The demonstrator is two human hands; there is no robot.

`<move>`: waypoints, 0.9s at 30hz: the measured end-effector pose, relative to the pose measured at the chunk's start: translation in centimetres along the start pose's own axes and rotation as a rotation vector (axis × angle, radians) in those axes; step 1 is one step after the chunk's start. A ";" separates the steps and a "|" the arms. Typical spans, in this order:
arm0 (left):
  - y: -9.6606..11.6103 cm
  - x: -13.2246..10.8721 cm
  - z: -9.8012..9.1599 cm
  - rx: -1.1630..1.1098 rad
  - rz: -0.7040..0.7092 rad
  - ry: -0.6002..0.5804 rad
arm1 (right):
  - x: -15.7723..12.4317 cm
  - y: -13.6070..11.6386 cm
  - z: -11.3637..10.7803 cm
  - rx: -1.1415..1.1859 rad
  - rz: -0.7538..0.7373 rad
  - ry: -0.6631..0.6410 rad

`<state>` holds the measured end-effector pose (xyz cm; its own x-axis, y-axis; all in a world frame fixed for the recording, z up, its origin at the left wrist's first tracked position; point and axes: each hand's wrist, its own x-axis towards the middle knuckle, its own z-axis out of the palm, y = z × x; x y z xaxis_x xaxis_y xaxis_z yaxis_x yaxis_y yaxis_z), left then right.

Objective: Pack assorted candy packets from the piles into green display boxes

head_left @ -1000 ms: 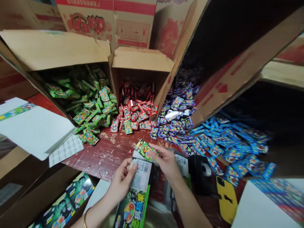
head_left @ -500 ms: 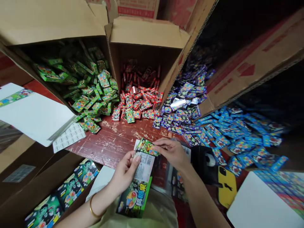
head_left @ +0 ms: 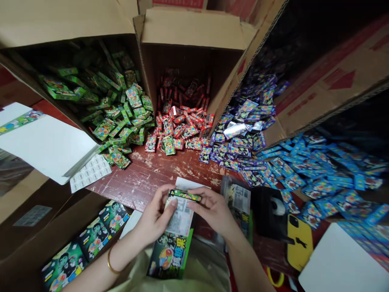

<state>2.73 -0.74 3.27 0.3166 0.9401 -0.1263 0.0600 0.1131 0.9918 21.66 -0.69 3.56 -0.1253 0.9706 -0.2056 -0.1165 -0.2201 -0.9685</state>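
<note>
A green and black printed candy box [head_left: 168,256] is held upright in front of my body, its pale panel of small print facing me. My left hand [head_left: 156,217] grips its left side, with the thumb pressed on the panel. Fingers of my right hand [head_left: 214,211] pinch the right end of a narrow green printed piece [head_left: 186,196] along the top edge. Whether this is the box's flap or a small packet, I cannot tell. A white sheet [head_left: 190,182] lies just behind my hands. Right of them is a clear plastic bag [head_left: 226,188] with a printed box in it.
Open cartons [head_left: 194,28] spill small packets: green [head_left: 120,129], red [head_left: 182,123], purple [head_left: 237,142] and blue [head_left: 331,174]. At right lie a black object [head_left: 264,215], a yellow phone [head_left: 299,243] and a white board [head_left: 343,259]. White sheets [head_left: 48,142], stickers [head_left: 91,172] and printed boxes [head_left: 65,265] are at left.
The green printed piece at the box's top has tilted, so only a narrow strip shows. My right hand has come down and closer to my left. The view has shifted slightly.
</note>
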 end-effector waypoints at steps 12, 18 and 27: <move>-0.1 0.4 -0.5 0.230 0.036 -0.088 | -1.4 1.6 0.2 0.057 -0.046 0.121; 0.5 0.4 -1.0 0.231 0.009 -0.083 | -1.3 0.4 -0.7 0.060 -0.058 0.053; 0.5 0.6 -1.2 0.230 0.065 -0.106 | 0.0 -0.8 -1.0 0.014 0.028 -0.142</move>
<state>1.82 0.33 3.75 0.4236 0.9027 -0.0757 0.2463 -0.0344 0.9686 22.73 -0.39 4.17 -0.2670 0.9407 -0.2095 -0.1244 -0.2492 -0.9604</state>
